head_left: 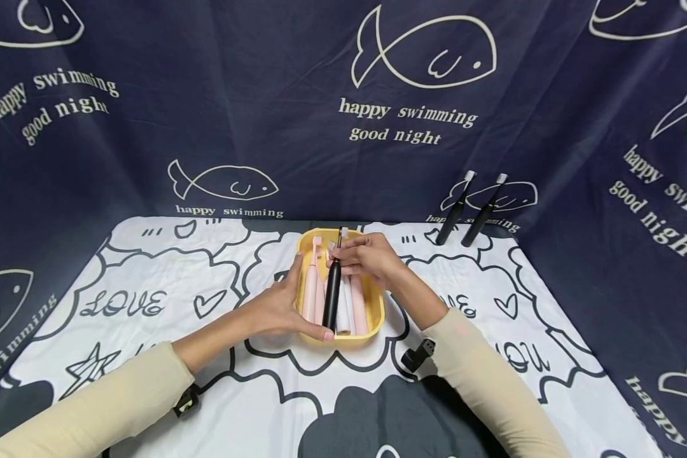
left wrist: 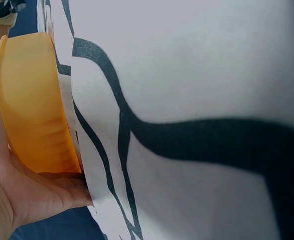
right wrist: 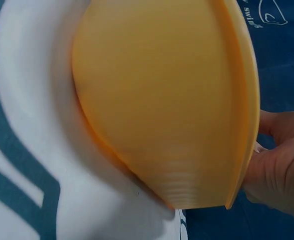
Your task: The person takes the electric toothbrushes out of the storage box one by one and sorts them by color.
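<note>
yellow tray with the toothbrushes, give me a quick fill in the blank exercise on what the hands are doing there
1. The right hand pinches the ____ toothbrush over the yellow tray.
2. The left hand grips the tray's ____ side.
3. ____ black toothbrushes stand upright against the fish-print cloth at the back right.
4. The toothbrushes lying in the tray are white and ____.

Missing words: black; left; two; pink

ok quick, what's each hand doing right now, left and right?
Left hand: grips the near left side of the yellow tray.
Right hand: pinches the upper end of the black toothbrush over the tray.
</note>
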Demonstrator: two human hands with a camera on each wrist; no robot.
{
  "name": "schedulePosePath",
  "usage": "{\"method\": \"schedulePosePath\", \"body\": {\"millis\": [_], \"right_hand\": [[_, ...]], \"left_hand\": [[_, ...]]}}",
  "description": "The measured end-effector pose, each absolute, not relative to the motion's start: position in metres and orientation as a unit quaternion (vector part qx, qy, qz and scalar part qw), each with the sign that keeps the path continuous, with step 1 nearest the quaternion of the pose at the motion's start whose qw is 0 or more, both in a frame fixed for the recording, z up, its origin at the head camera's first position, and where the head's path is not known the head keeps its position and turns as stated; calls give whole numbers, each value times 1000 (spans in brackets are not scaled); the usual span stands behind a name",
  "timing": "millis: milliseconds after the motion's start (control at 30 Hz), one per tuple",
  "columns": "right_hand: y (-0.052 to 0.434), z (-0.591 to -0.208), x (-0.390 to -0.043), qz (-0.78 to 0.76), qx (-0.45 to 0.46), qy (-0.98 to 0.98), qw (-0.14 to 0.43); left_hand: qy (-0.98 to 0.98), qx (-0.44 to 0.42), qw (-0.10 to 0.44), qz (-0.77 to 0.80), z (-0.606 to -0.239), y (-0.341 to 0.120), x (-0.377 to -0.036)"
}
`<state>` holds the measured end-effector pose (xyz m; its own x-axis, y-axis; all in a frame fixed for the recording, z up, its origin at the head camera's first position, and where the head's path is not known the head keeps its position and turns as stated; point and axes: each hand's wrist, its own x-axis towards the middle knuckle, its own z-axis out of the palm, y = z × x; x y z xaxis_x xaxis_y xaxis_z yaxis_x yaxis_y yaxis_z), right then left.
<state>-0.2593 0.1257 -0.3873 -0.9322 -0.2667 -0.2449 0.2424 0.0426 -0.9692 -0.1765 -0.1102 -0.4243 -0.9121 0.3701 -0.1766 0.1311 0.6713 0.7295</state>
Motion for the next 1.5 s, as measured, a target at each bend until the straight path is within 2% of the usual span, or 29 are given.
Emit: {"method": "schedulePosePath", "body": {"millis": [533,1500], "right_hand": [[156,-377,-258,-752,1,645,136],[198,-362,-254,-758,-18,643,108]], "left_hand": [[902,133,162,377,-422,-111,-176],[900,145,153,381,-424,-112,-177]]}}
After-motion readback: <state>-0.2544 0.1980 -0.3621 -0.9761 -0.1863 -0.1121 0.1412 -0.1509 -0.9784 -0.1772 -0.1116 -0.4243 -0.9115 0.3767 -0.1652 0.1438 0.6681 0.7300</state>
